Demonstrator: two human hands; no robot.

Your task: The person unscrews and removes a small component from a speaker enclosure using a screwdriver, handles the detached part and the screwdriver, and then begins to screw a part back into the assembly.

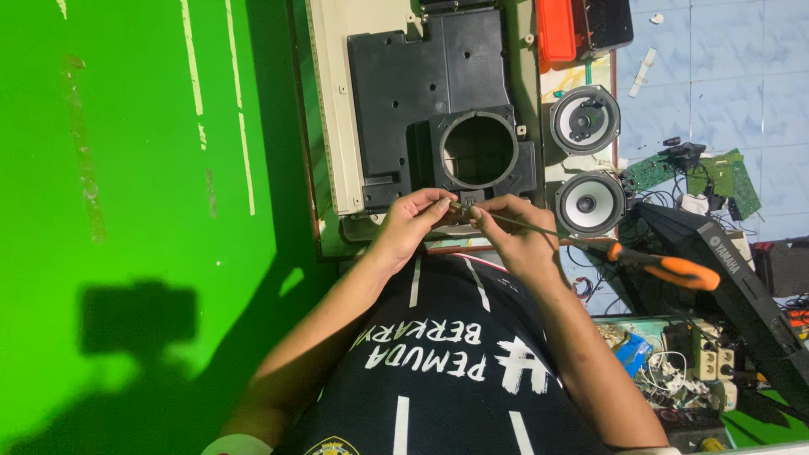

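At the near edge of the tabletop (330,160), the left hand (410,221) pinches the black speaker housing (472,152), the right hand (516,234) closes its fingers on an orange-handled screwdriver (640,259), its ring empty, two speakers (587,160) lying unmounted right.

A small table (324,126) stands by the green wall. A big black plastic housing (421,76) with a round hole lies on it and covers most of the top. Two round speakers (586,120) sit side by side just beside the housing. An orange box (556,32) sits at the far end.
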